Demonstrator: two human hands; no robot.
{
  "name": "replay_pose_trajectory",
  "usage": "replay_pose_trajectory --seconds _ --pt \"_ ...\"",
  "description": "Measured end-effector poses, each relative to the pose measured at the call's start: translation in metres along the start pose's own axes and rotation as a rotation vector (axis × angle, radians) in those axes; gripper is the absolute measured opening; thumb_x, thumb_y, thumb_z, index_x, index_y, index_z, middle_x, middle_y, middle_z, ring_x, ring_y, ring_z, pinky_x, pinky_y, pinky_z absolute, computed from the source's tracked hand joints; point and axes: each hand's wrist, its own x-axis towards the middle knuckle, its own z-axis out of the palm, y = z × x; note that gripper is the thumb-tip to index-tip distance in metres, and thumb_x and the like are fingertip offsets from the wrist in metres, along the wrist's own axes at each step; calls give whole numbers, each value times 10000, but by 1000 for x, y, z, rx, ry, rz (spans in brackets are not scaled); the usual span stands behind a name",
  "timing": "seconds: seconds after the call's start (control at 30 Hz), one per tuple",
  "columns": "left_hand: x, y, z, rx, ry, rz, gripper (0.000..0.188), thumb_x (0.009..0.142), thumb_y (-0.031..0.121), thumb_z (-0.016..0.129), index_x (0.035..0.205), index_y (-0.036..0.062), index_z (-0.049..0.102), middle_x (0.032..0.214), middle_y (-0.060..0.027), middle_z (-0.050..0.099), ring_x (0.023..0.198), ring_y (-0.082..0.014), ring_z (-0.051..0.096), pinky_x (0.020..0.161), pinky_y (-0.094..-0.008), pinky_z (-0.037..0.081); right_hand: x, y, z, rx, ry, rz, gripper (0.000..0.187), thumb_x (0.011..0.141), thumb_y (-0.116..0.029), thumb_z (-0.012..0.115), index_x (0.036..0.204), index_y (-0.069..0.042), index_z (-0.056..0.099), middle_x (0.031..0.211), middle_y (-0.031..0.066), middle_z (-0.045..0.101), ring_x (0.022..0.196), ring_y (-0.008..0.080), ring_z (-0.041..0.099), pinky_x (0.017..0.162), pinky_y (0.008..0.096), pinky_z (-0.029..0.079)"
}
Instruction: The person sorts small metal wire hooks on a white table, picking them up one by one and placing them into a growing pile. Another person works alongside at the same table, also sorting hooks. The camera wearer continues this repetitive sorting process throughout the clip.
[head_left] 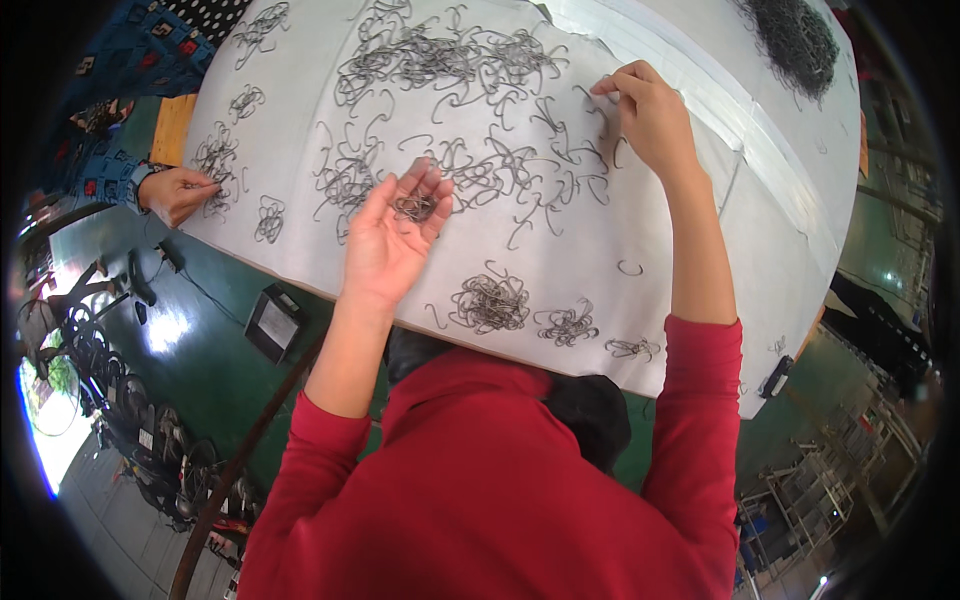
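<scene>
Many thin, dark curved wire hooks lie on a white-covered table [640, 215]. My left hand [385, 255] is palm up, its fingers curled around a small clump of hooks [414, 206]. At the far right of the scattered hooks, my right hand [648, 115] reaches down with thumb and fingertips pinched together. A single curved hook [587, 96] shows at those fingertips, partly hidden by them. Below my left hand, a loose tangle of hooks [490, 303] lies by the near edge, with two smaller piles to its right.
At the left, another person's hand [178, 194] touches a small pile of hooks [216, 160]. A dense heap of hooks [795, 45] lies at the far right, past a folded strip of sheeting [765, 170]. A small black object [776, 377] sits at the table's right near corner.
</scene>
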Motion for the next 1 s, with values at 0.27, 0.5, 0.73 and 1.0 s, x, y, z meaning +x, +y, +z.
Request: replay_pose_trajectory --seconds 0.27,0.5,0.73,1.0 --pt "-2 1 9 1 -1 6 362 962 217 435 1187 -58 502 1088 -136 577 1066 -265 559 917 -355 498 2 -27 42 -272 134 -244 391 809 -14 532 1182 -132 556 1282 6 509 1279 200 399 1057 478 316" --pt "1 1 3 -8 -6 -17 350 963 206 438 1196 -50 498 1088 -130 579 1057 -258 566 916 -354 504 -19 -28 13 -142 166 -81 192 807 -36 557 942 -131 656 1064 8 611 1000 220 580 958 449 394" --pt "4 3 8 -14 -51 -18 350 963 206 438 1195 -50 499 1084 -133 578 1070 -255 556 920 -354 499 24 -51 35 28 104 -92 205 847 -58 537 963 -161 671 910 21 602 764 226 600 668 335 484" --pt "4 6 5 -13 -25 1 351 964 210 437 1194 -48 500 1077 -126 580 1054 -247 564 912 -351 502 30 -43 34 -37 141 -106 246 811 -39 555 978 -168 682 884 33 601 845 222 595 678 353 487"
